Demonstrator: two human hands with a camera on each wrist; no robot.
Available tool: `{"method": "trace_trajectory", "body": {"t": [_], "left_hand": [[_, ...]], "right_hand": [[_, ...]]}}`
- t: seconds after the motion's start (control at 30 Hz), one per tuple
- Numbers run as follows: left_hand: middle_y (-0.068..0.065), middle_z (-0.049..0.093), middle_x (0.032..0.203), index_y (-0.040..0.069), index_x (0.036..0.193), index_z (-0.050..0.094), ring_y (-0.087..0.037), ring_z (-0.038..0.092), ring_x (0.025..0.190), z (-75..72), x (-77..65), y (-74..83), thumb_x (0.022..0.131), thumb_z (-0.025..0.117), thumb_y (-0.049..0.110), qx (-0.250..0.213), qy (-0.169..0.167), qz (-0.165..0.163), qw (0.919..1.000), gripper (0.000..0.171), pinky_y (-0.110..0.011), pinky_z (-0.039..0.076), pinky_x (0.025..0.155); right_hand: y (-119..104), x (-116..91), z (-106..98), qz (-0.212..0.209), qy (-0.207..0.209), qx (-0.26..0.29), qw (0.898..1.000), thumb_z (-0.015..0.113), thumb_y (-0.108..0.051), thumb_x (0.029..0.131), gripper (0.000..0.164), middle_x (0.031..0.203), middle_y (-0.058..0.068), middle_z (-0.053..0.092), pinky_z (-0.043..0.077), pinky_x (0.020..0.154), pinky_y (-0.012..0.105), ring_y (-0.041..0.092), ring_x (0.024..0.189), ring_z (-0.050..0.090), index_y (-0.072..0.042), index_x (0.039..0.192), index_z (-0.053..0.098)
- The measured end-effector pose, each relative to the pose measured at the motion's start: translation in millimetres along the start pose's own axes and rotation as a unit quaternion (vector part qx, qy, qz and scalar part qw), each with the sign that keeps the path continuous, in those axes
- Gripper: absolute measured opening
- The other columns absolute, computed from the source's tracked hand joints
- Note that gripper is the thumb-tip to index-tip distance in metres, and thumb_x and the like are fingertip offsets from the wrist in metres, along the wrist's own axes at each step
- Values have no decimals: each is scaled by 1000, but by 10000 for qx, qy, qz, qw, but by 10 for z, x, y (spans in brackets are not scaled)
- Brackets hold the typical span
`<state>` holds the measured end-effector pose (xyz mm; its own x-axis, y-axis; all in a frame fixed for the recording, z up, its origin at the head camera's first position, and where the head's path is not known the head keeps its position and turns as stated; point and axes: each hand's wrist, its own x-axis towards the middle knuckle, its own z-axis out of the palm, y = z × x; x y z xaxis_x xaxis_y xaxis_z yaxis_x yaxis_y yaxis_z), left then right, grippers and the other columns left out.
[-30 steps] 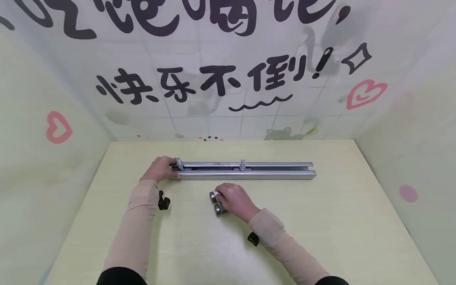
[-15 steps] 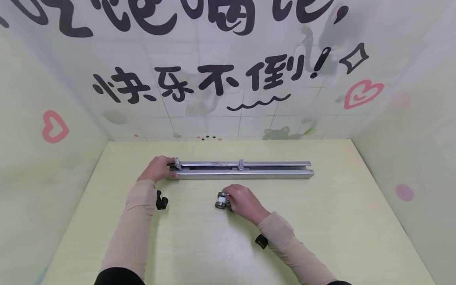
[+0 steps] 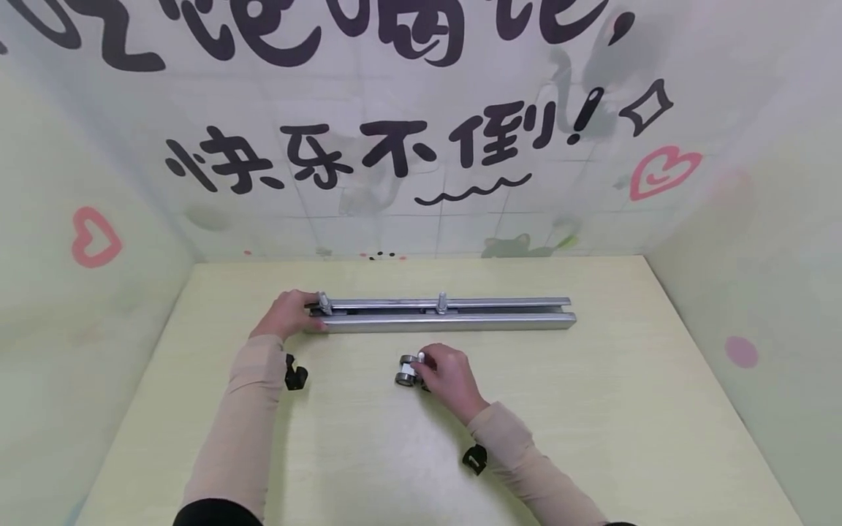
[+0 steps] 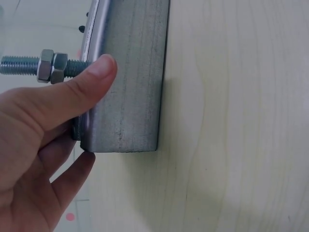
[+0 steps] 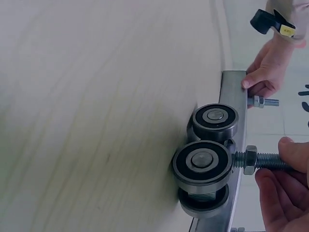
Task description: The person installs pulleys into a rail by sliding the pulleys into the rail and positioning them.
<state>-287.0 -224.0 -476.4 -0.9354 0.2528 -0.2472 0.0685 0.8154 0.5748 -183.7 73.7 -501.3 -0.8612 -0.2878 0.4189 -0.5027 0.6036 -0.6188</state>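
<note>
In the head view my left hand (image 3: 284, 315) grips the left end of a metal channel rail (image 3: 454, 323) lying across the table. The left wrist view has the thumb pressed on the rail's side wall, beside a threaded bolt (image 4: 29, 65) with two nuts. A second bolt (image 3: 442, 302) stands up from the rail's slot near its middle. My right hand (image 3: 449, 372) pinches the threaded stem of a roller trolley (image 5: 202, 162) between thumb and fingers, in front of the rail. Its bearing wheels face the table; whether they touch it, I cannot tell.
The pale wooden table (image 3: 368, 453) ends at a printed back wall (image 3: 368, 219), close behind the rail. Side walls (image 3: 72, 329) rise at left and right. A black wrist mount (image 3: 475, 459) hangs under each forearm.
The trolley has turned in my right hand, and its stem tip now shows above the fingers. My left hand stays on the rail's end. The head view has shifted slightly.
</note>
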Motion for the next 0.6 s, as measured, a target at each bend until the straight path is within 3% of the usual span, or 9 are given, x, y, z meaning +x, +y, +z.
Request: {"method": "trace_trajectory", "body": {"t": [0.3,0.6], "left_hand": [[-27,57,114,-6,119,55,-29,51,88,6,12,-4,70,77,15,202,-18,128,9997,58,-48,43,86],[-30,50,122,-8,124,49,-32,51,96,7,0,20,72,76,16,153,-152,11,9998,63,-52,40,92]], "right_hand": [[177,-42,-263,495,444,150,9977,68,4,75,10,74,12,64,51,57,15,17,63,61,6,83,62],[635,-131,-824,914,1107,-536,9882,65,8,75,12,74,15,64,53,56,26,21,64,61,8,86,61]]}}
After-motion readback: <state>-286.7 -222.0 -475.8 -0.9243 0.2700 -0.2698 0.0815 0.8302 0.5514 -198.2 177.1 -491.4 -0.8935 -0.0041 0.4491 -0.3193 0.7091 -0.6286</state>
